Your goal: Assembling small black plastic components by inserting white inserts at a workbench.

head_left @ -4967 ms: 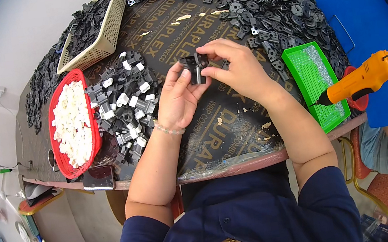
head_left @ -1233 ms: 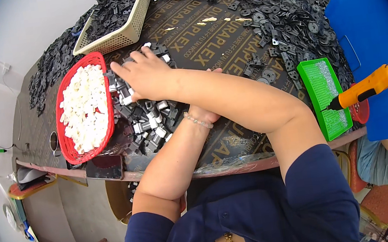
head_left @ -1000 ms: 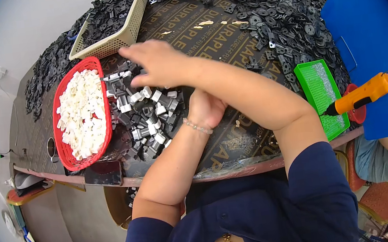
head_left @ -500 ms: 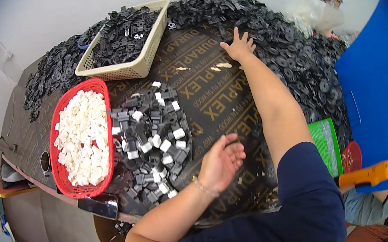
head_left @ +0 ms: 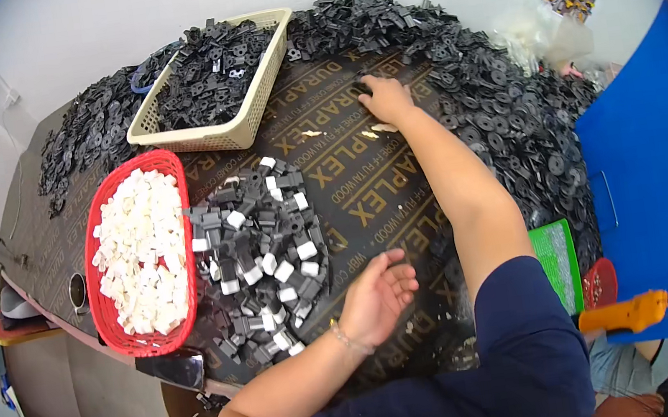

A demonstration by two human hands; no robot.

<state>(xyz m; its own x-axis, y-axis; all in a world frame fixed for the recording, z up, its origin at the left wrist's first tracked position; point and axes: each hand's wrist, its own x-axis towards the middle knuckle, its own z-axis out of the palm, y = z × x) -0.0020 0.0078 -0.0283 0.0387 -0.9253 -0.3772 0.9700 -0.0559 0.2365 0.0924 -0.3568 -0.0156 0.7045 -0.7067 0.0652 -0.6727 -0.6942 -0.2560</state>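
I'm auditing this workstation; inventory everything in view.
Table: one, black, centre
Basket: one, red, left
Pieces: many, white, in basket
Crate: one, beige, far left
Parts: many, black, crate and heaps
Assemblies: many, black/white, centre-left
Tray: one, green, right
Bowl: one, red, right
Power tool: one, orange, lower right
Panel: one, blue, right
Phone: one, black, left edge
Bags: some, clear, far right
Chairs: several, red, below
Person: one, bluish clothing, lower right
Left hand: one, bare, centre
Right hand: one, bare, upper centre

A small black part [head_left: 361,77] sits at the fingertips of my right hand [head_left: 387,102], loose black parts [head_left: 377,25] heaped beyond, and white-tipped black pieces [head_left: 269,263] lie jumbled left of my left hand [head_left: 376,300].
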